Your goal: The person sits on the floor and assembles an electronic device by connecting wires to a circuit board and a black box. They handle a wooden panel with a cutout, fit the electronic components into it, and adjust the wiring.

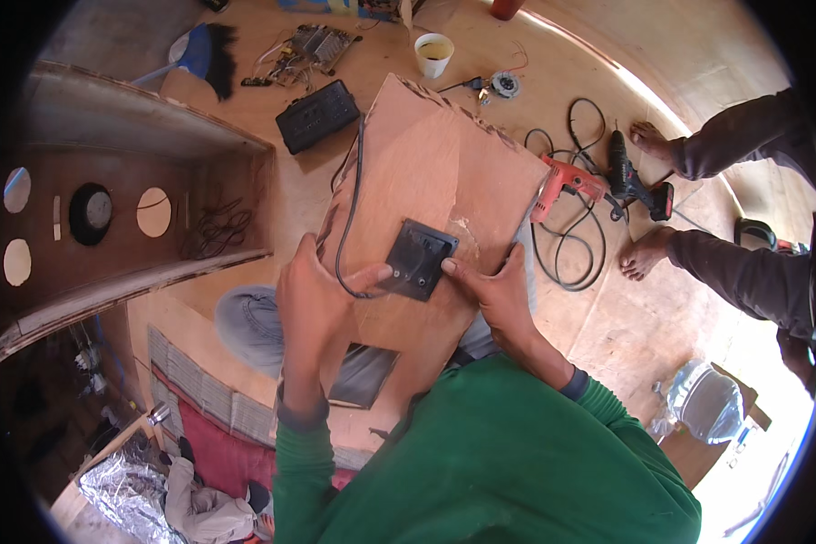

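Observation:
A wooden board [417,154] lies tilted before me, with a rectangular cutout [364,374] near its lower end. On it sits a square black plate [421,259] with small screws or knobs. My left hand [317,286] is closed on the board's left edge, its thumb touching the plate's left side. From the right edge my right hand [497,288] grips the board, thumb pressed on the plate's right corner. A black cable [349,213] runs over the board to beside my left thumb. Both hands' other fingers are partly hidden.
To the left stands an open wooden box [136,272] with round holes. Beyond the board lie a black case [317,116], a circuit board [313,47] and a cup [433,54]. A red power tool [567,184] and a cordless drill [637,181] rest near another person's feet [648,252].

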Motion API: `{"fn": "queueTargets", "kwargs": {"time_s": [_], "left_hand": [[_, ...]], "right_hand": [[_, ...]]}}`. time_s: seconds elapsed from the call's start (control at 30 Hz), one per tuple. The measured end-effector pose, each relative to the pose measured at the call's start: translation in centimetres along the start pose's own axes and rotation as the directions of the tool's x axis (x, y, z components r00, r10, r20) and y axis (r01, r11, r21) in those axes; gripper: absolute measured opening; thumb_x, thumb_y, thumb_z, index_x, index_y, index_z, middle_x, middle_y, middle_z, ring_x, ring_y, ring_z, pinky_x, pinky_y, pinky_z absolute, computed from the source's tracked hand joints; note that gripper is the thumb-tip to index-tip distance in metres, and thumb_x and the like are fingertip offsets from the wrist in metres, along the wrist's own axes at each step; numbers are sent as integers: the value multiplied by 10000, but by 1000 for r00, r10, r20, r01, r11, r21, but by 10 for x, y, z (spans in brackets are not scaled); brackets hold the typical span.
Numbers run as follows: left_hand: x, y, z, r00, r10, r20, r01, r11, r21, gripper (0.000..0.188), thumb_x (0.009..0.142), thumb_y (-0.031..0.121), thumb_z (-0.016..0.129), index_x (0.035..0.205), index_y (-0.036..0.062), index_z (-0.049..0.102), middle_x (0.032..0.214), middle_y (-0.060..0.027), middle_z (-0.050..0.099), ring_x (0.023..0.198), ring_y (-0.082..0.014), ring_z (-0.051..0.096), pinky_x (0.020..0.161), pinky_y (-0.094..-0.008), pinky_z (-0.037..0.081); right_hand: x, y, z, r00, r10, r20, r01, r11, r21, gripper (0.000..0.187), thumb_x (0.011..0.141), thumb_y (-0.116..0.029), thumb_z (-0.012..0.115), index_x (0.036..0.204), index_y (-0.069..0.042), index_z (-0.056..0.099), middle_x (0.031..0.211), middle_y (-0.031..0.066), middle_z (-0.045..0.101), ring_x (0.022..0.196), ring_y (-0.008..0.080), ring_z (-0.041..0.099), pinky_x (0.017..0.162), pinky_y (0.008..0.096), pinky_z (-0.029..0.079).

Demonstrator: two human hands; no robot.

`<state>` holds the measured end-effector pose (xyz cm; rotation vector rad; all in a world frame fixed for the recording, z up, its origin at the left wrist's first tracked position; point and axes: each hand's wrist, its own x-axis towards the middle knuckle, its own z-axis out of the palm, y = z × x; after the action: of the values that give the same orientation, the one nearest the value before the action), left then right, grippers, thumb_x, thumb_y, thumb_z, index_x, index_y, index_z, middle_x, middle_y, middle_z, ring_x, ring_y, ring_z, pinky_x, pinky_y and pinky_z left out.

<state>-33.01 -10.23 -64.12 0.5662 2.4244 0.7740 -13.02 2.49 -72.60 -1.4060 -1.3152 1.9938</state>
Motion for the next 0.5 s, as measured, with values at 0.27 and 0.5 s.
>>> {"fn": "queueTargets", "kwargs": {"time_s": [0.27, 0.5], "left_hand": [[38, -22, 0, 995, 96, 7, -95, 995, -34, 826, 695, 504, 1015, 1196, -84, 724, 1052, -281, 813, 1043, -390, 811, 930, -444, 596], [42, -16, 20, 996, 25, -84, -23, 1000, 21, 820, 690, 485, 1029, 1212, -79, 742, 1098, -276, 817, 1059, -366, 817, 938, -427, 596]], "right_hand": [[7, 0, 12, 1000, -23, 6, 23, 997, 70, 859, 868, -210, 999, 1449, 43, 421, 1417, 216, 632, 1308, 275, 672, 1113, 398, 572], [36, 16, 21, 994, 25, -105, -31, 998, -53, 972, 847, -380, 1015, 1396, 141, 404, 1398, 259, 613, 1278, 300, 679, 1042, 391, 599]]}}
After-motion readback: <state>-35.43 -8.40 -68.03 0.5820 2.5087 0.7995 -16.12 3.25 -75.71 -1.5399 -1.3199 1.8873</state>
